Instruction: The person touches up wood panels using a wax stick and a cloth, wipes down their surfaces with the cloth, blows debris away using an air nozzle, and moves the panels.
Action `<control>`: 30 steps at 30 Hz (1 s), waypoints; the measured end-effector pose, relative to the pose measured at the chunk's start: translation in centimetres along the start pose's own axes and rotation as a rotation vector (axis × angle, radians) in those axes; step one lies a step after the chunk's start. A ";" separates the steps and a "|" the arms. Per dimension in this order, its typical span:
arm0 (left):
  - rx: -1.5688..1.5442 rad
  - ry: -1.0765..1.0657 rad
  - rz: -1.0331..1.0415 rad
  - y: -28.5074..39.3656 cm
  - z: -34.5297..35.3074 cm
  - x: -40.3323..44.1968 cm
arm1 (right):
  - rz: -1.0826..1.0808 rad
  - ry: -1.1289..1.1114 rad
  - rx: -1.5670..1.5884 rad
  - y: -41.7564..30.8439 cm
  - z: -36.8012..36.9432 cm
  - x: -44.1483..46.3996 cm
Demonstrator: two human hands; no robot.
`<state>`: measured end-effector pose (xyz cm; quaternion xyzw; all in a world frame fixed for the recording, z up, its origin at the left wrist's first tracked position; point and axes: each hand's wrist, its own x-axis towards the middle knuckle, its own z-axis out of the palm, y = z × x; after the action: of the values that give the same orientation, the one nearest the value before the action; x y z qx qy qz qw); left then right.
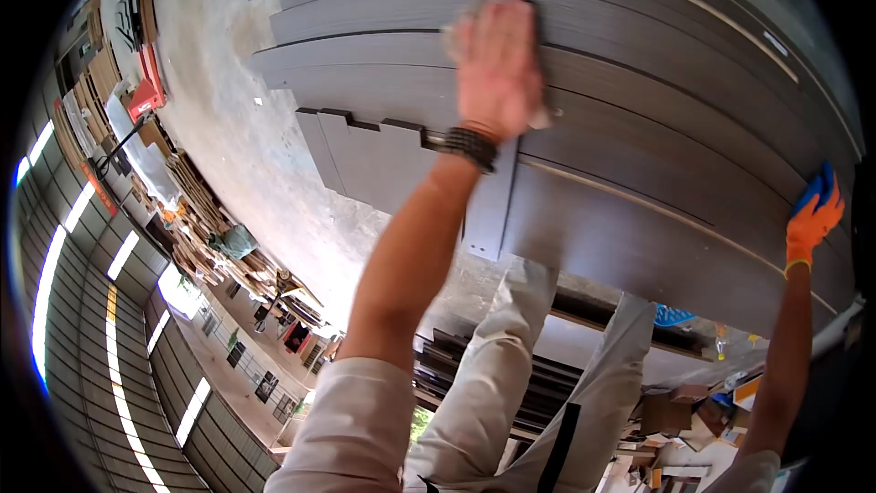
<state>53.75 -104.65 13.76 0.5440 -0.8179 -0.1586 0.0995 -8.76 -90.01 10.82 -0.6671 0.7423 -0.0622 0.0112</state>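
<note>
My bare left hand (497, 64), with a dark beaded bracelet at the wrist, lies flat over the dark grey-brown boards and is smeared by motion. A pale cloth or pad (542, 118) shows at its edges, pressed beneath the palm; its exact kind is unclear. On the far right, my right hand (812, 224) wears an orange work glove with blue on the finger side. Its fingers are stretched out and rest on the boards near their right end. The long boards (657, 96) lie side by side across the view, with a notched panel (370, 160) at their left.
My legs (493, 347) stand close against the near edge of the boards. Dark stacked strips (538, 393) sit low behind them. Cardboard boxes (671, 411) crowd the lower right. Stacked wood pieces (196, 201) and a red stand (148, 82) line the concrete floor (228, 119) at left.
</note>
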 end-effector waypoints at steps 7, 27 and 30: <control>0.243 0.220 -0.140 -23.8 -7.9 -2.5 | -0.001 0.018 0.004 0.4 -0.2 0.0; -0.049 0.211 -0.177 -8.4 -2.5 -1.4 | -0.128 0.032 0.531 -43.1 0.5 8.0; -0.084 0.189 -0.184 -9.4 -4.0 -2.1 | -0.226 -0.137 0.315 -48.8 3.4 7.8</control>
<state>63.95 -106.71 14.05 0.6246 -0.7442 -0.1492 0.1837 38.95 -102.95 13.22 -0.7388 0.6413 -0.1330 0.1587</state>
